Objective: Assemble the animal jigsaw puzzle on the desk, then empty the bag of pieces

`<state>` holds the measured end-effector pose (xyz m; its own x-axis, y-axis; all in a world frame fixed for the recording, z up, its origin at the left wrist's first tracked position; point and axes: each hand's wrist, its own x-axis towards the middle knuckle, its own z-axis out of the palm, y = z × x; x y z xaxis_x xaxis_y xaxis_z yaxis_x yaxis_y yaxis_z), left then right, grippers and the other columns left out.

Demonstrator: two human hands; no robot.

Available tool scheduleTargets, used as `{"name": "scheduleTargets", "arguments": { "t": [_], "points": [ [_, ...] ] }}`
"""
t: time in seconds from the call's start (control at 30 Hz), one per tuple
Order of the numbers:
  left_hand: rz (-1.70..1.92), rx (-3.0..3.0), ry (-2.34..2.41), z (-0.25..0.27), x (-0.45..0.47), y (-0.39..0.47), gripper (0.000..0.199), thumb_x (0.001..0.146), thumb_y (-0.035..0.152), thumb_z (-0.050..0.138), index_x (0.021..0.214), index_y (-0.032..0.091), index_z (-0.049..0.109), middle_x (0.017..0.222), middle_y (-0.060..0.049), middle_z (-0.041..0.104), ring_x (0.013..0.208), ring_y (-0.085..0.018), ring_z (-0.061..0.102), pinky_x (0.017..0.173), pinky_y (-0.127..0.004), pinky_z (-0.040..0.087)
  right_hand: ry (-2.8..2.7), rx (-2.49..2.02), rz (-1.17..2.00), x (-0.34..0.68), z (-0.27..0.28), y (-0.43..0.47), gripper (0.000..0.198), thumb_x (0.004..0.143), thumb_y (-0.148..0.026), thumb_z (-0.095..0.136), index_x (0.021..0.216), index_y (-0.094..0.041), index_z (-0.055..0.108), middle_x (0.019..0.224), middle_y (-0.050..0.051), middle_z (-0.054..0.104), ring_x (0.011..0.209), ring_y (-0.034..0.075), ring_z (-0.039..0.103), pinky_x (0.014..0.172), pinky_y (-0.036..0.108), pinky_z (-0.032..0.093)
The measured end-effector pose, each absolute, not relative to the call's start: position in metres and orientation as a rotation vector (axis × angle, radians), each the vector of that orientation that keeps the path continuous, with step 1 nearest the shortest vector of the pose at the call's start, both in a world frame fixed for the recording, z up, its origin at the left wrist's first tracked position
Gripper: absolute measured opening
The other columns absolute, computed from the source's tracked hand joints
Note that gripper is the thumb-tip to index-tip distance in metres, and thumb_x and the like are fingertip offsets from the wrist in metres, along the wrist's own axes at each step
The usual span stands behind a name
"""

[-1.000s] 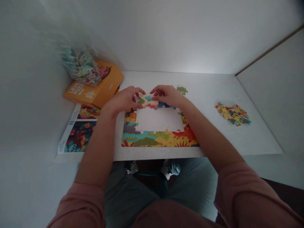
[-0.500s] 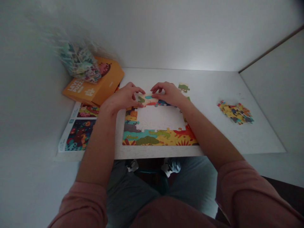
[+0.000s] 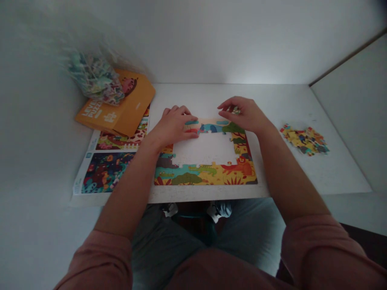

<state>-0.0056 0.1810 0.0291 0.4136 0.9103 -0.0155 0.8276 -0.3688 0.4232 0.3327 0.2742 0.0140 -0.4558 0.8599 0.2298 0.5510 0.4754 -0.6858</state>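
Note:
On the white table lies a jigsaw puzzle border (image 3: 208, 177) with animals, trees and water, the tabletop showing through its middle. My left hand (image 3: 177, 125) rests on the top left of this border, thumb and forefinger apart and touching the pieces. The left hand covers the upper left corner. Above the top right part hovers my right hand (image 3: 244, 114), its thumb and forefinger spread with nothing visible between them. A loose green puzzle piece (image 3: 237, 110) is partly hidden behind the right fingers.
A pile of loose puzzle pieces (image 3: 305, 139) lies to the right. At the left, an orange puzzle box (image 3: 133, 108) and a plastic bag of pieces (image 3: 95, 80) sit over printed picture sheets (image 3: 104, 171). White walls (image 3: 229, 44) stand behind and beside the table.
My right hand has lifted off the top edge and moved right. My left hand has slid right along the top row. The view has shifted slightly.

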Motion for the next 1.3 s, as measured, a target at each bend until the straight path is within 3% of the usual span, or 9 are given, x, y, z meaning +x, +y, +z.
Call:
{"name": "scheduleTargets", "arguments": {
  "t": [0.23,0.47,0.7,0.9,1.13,1.23,1.3],
  "points": [
    [0.275,2.261,1.528,0.032,-0.017,0.184,0.057,0.109,0.054,0.092,0.163,0.034,0.092,0.166,-0.016,0.077,0.158,-0.045,0.065,0.142,-0.068,0.043,-2.256,-1.172,0.62,0.331,0.011,0.277,0.031,0.108,-0.06,0.095,0.119,-0.032,0.098,0.118,0.013,0.091,0.103,0.036,0.082,0.105,0.06,0.068],
    [0.248,2.244,1.527,0.033,-0.022,0.186,0.056,0.112,0.054,0.085,0.165,0.035,0.092,0.163,-0.016,0.075,0.158,-0.045,0.064,0.14,-0.067,0.046,-2.404,-1.077,0.57,0.322,0.008,0.269,0.035,0.118,-0.062,0.083,0.133,-0.037,0.102,0.13,0.014,0.09,0.108,0.038,0.081,0.12,0.067,0.058],
    [0.251,2.231,1.575,0.032,-0.019,0.186,0.052,0.114,0.056,0.085,0.161,0.035,0.092,0.16,-0.016,0.075,0.158,-0.045,0.065,0.141,-0.067,0.046,-2.643,-0.893,0.578,0.305,0.008,0.258,0.038,0.123,-0.059,0.081,0.149,-0.042,0.101,0.145,0.015,0.085,0.135,0.043,0.076,0.128,0.066,0.052],
    [0.253,2.238,1.585,0.032,-0.016,0.185,0.051,0.114,0.052,0.086,0.162,0.035,0.092,0.16,-0.017,0.073,0.156,-0.045,0.064,0.14,-0.067,0.047,-2.706,-0.77,0.629,0.299,0.014,0.254,0.033,0.125,-0.054,0.077,0.144,-0.046,0.103,0.166,0.008,0.09,0.144,0.044,0.073,0.133,0.068,0.047],
    [0.276,2.231,1.59,0.03,-0.017,0.185,0.049,0.114,0.055,0.089,0.159,0.036,0.093,0.155,-0.015,0.073,0.155,-0.044,0.064,0.14,-0.066,0.047,-2.755,-0.765,0.612,0.295,0.02,0.25,0.03,0.126,-0.056,0.076,0.139,-0.047,0.102,0.153,0.0,0.097,0.146,0.041,0.076,0.131,0.064,0.045],
    [0.329,2.16,1.632,0.036,-0.028,0.187,0.047,0.115,0.054,0.085,0.157,0.034,0.093,0.151,-0.014,0.076,0.147,-0.04,0.071,0.137,-0.059,0.053,-2.724,-0.854,0.557,0.305,0.018,0.255,0.038,0.124,-0.063,0.079,0.15,-0.043,0.098,0.166,0.007,0.091,0.153,0.047,0.075,0.135,0.07,0.044],
    [0.373,2.084,1.682,0.041,-0.038,0.188,0.042,0.116,0.049,0.08,0.151,0.03,0.093,0.146,-0.014,0.078,0.133,-0.035,0.077,0.128,-0.052,0.06,-2.651,-0.997,0.475,0.316,0.014,0.261,0.062,0.117,-0.074,0.087,0.166,-0.037,0.09,0.179,0.017,0.082,0.162,0.056,0.069,0.138,0.079,0.043]
  ]
}}
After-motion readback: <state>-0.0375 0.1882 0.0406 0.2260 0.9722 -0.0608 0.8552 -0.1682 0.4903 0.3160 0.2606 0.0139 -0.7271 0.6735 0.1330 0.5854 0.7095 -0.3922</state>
